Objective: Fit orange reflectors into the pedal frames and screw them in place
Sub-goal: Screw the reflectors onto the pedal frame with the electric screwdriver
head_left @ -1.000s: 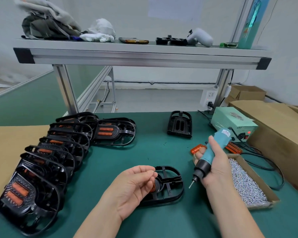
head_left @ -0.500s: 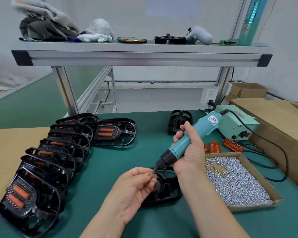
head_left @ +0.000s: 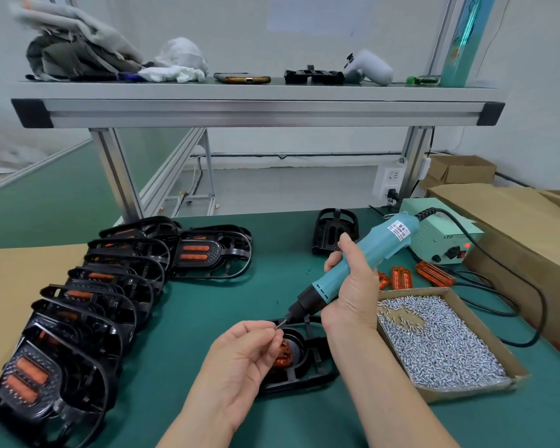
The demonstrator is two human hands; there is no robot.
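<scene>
Well along, judging by the row of finished pedal frames (head_left: 88, 305) stacked at left, reflectors in. At right, cardboard tray (head_left: 459, 393) heaped with screws (head_left: 434, 337). Under the hands, current pedal frame (head_left: 307, 373) with orange reflector (head_left: 283, 354) seated, apparently not yet screwed. Wrapped round the electric screwdriver (head_left: 369, 250), right hand (head_left: 353, 286); pinching a screw (head_left: 277, 325) at its bit, left hand (head_left: 243, 354). Beyond, loose reflectors (head_left: 401, 278) waiting.

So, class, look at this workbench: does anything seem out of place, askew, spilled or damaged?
Nothing is spilled or damaged. Only untidiness: a few loose orange plastic reflectors lie at mixed angles on the green mat behind the brown cardboard box of silver screws, whose heap has a bare patch near its far left corner.
</scene>
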